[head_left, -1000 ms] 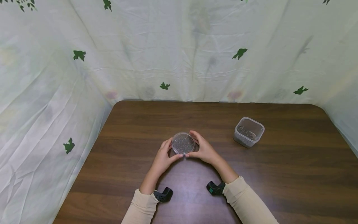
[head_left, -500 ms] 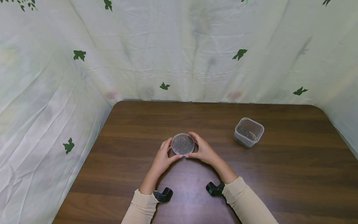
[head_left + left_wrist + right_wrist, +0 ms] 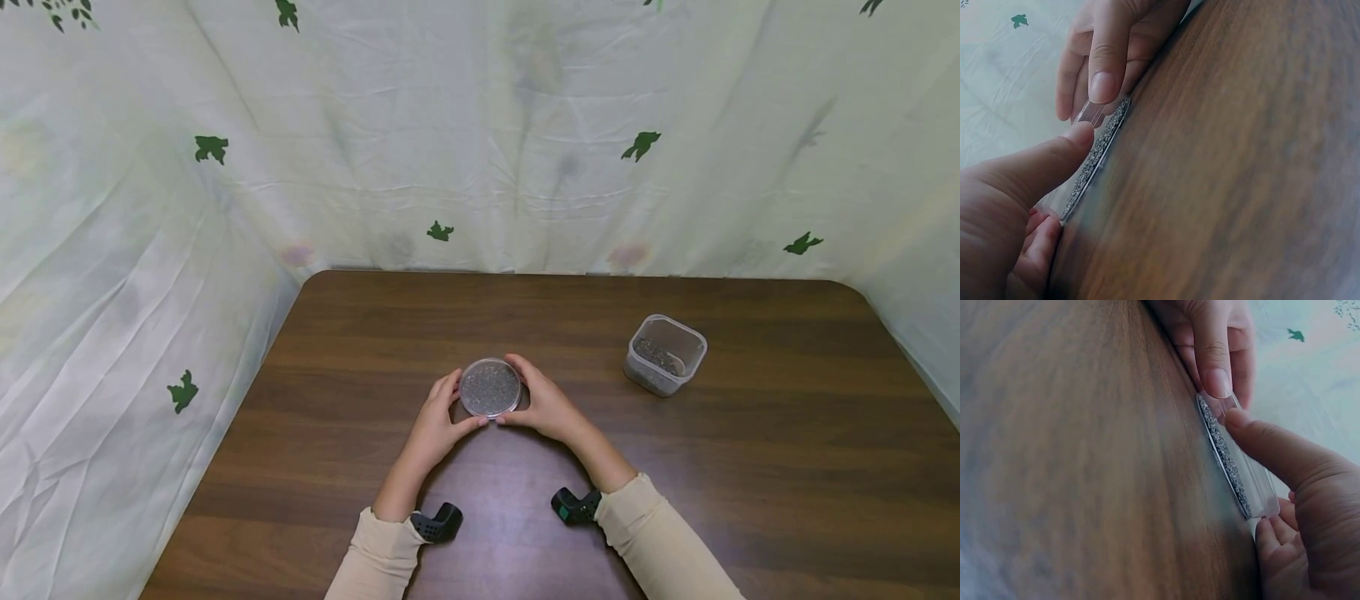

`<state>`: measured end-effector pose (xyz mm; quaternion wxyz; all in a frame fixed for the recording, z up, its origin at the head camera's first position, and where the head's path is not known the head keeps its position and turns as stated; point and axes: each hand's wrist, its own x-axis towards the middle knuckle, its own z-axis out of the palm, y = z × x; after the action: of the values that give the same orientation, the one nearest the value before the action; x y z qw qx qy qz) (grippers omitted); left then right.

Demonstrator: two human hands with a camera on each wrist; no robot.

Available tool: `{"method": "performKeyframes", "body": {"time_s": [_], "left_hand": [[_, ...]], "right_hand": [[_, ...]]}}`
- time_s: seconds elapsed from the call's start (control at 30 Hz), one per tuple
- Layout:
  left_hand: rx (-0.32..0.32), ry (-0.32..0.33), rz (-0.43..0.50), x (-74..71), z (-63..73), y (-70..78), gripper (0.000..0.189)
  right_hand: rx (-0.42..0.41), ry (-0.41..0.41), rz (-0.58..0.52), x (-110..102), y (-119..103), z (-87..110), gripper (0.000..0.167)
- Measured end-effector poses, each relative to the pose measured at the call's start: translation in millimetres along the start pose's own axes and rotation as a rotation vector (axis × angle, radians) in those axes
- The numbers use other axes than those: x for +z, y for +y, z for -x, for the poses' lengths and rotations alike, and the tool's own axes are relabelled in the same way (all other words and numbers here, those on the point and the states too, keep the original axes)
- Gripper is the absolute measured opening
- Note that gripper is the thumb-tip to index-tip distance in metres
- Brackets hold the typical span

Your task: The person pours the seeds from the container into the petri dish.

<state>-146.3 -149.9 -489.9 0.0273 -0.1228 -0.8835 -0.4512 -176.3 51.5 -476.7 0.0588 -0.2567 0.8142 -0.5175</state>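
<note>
Between both hands is a round, clear petri dish [image 3: 491,388] with a layer of grey granules in it, the lid appearing to be on. My left hand [image 3: 436,427] holds its left side, thumb at the near edge and fingers round the far side. On the opposite side my right hand [image 3: 551,410] grips it in the same way. Both thumb tips nearly meet at the near rim. In the left wrist view the granules [image 3: 1094,159] lie along the bottom of the dish. The right wrist view shows the dish wall [image 3: 1254,469] close to the tabletop; whether it touches cannot be told.
A square clear plastic tub [image 3: 682,333] with more grey granules stands to the right of the hands. All of this is on a brown wooden table [image 3: 787,433]. Pale cloth [image 3: 480,150] with green bird shapes hangs behind and at the sides.
The dish has shifted very slightly toward the person, with both hands still holding it. The tub has stayed in place.
</note>
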Motion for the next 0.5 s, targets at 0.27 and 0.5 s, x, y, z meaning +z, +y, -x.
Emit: {"method": "performKeyframes", "body": {"time_s": [0.27,0.5], "left_hand": [[0.01,-0.002,0.001,0.8,-1.0,1.6,0.085],[0.037,0.028,-0.026,-1.8,-0.2,2.1,0.084]], "right_hand": [[0.035,0.002,-0.052,-3,8,1.2,0.088],[0.03,0.078,0.051,-13,-4,6.1,0.072]]}}
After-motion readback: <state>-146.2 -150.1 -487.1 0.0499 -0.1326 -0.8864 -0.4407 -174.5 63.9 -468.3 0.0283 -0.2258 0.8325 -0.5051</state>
